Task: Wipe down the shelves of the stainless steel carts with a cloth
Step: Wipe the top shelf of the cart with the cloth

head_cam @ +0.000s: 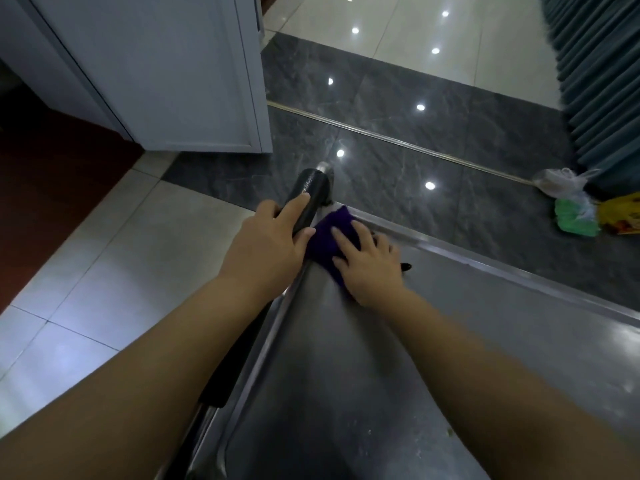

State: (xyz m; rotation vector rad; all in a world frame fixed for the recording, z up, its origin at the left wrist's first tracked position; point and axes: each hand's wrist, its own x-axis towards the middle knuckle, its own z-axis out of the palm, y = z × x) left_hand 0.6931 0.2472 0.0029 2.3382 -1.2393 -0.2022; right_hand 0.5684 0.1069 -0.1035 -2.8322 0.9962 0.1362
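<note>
Shelf: I see the cart's top shelf [433,358], a shallow steel tray with a raised rim; in it lie the cloth and a small dark object [406,267] just past my right hand, too small for me to name.
Bags: on the floor at far right, near the curtain [602,81], a clear bag [562,183], a green packet [576,218] and a yellow one [621,216] huddle together; I cannot tell what is inside them.
Cloth: the purple cloth [329,233] sits in the far left corner of the shelf, touching the rim beside the handle.
Cloth axis: its long side runs from the corner back toward me, the far tip pointing at the base of the handle.
Right hand: my right hand [369,265] lies flat on the cloth, fingers [343,242] spread and pressing down, not clenched around it; the cloth shows ahead of and to the left of the fingers, the rest is under my palm.
Left hand: my left hand [270,244] grips the black handle [308,199], fingers wrapped over it, thumb tip touching the cloth's edge.
Floor: pale tiles at left, dark marble beyond the cart.
</note>
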